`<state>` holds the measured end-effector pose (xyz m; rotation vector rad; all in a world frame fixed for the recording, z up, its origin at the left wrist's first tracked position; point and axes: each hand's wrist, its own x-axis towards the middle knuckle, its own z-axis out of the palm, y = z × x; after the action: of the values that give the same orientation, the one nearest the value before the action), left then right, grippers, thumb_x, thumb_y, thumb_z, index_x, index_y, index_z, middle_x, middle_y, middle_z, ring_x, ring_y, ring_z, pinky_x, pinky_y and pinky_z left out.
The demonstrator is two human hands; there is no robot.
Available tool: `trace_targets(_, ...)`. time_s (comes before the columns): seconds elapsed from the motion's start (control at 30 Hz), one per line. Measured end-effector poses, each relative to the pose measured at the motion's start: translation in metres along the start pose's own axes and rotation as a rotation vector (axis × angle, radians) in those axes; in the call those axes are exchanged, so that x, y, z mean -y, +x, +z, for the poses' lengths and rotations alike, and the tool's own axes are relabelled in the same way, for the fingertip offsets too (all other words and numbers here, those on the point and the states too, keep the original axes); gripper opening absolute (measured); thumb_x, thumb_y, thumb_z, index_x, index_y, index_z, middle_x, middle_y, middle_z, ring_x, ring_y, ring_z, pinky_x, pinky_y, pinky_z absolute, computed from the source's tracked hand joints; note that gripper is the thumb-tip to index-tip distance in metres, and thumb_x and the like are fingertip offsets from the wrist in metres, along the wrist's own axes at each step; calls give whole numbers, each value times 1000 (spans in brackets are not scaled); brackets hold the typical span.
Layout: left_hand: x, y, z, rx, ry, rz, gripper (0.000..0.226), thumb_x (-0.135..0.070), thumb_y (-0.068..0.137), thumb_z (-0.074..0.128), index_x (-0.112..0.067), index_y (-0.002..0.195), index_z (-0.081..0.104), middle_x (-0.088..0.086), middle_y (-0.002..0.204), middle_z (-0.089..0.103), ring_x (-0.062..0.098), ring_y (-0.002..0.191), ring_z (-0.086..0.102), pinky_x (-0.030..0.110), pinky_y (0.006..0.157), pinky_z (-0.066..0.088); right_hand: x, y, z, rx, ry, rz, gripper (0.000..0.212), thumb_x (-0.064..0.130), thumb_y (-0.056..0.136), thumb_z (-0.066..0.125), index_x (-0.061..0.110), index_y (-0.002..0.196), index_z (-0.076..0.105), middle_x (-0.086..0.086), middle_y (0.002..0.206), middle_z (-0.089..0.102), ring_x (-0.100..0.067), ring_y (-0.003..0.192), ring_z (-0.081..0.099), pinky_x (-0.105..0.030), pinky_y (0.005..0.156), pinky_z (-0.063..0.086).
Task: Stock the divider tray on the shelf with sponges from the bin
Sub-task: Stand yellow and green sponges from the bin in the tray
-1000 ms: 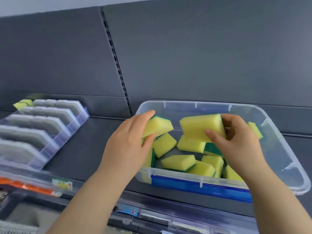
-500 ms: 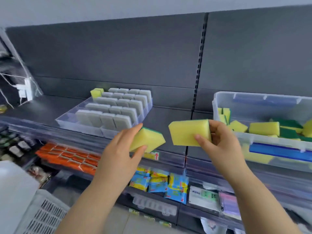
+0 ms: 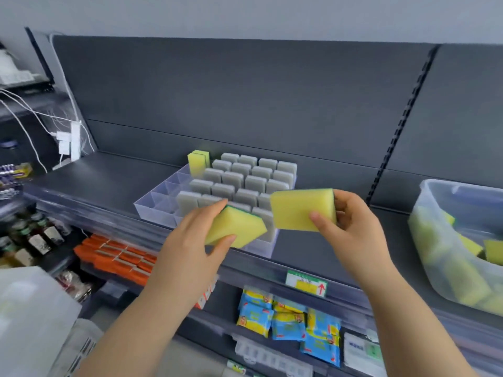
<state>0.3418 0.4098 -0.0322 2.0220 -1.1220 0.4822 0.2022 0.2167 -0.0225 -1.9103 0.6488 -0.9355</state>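
My left hand grips a yellow sponge with a green back, held just in front of the clear divider tray on the dark shelf. My right hand holds a second yellow sponge by its edges, to the right of the tray's front. Most of the tray holds grey sponges standing in rows. One pair of yellow sponges stands in the tray's far left corner. Its left column of cells is bare. The clear bin with several yellow sponges sits at the right edge.
The shelf runs left of the tray to a power strip with white cables. A price tag with a red arrow hangs on the shelf lip. Below are orange packs, blue-yellow packets and bottles.
Both hands lifted a sponge each out of the bin and carried them left. My view swung left, so the tray is now central and the bin sits at the right edge.
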Motion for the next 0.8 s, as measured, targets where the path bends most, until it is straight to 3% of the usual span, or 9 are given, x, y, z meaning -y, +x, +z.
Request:
trace_targets(0.13, 52, 43, 1, 33, 21, -32, 53, -23, 77, 72, -24, 127, 54, -12, 106, 52, -4, 90, 40, 18, 70, 37, -2, 51, 45, -6, -11, -17, 30, 24, 80, 70, 33, 104, 53, 22, 95, 62, 2, 87, 61, -7, 67, 45)
trace_targets(0.27, 106, 93, 2, 38, 46, -94, 54, -20, 76, 74, -21, 126, 55, -9, 102, 54, 1, 86, 42, 11, 73, 35, 4, 110, 90, 27, -11, -41, 31, 23, 80, 70, 35, 103, 53, 21, 97, 62, -1, 89, 61, -6, 69, 46)
trace_targets(0.43, 162, 139, 5, -1, 17, -137, 55, -20, 77, 73, -24, 128, 54, -12, 99, 51, 0, 80, 40, 15, 68, 36, 15, 165, 143, 82, -37, -48, 33, 21, 80, 71, 31, 106, 53, 20, 97, 61, 4, 90, 58, 0, 69, 42)
trace_targets(0.53, 190, 156, 10, -4, -38, -134, 55, -19, 77, 73, -24, 128, 53, -22, 99, 48, -3, 85, 43, 5, 74, 38, 19, 180, 169, 112, -80, -4, 34, 24, 79, 71, 34, 106, 53, 19, 98, 63, 1, 91, 60, -6, 70, 45)
trace_targets(0.67, 229, 184, 12, 4, -136, -102, 56, -18, 79, 72, -24, 130, 51, -24, 103, 47, -13, 93, 43, -3, 77, 32, 29, 195, 199, 61, -149, 43, 36, 25, 77, 73, 33, 107, 56, 13, 100, 65, -9, 92, 62, -24, 80, 48)
trace_targets(0.8, 277, 209, 8, 11, -223, -31, 56, -17, 79, 72, -25, 130, 51, -32, 105, 42, -21, 97, 40, -3, 77, 32, 43, 200, 236, -19, -206, 72, 36, 22, 75, 74, 31, 105, 57, 14, 98, 65, -9, 91, 62, -20, 75, 45)
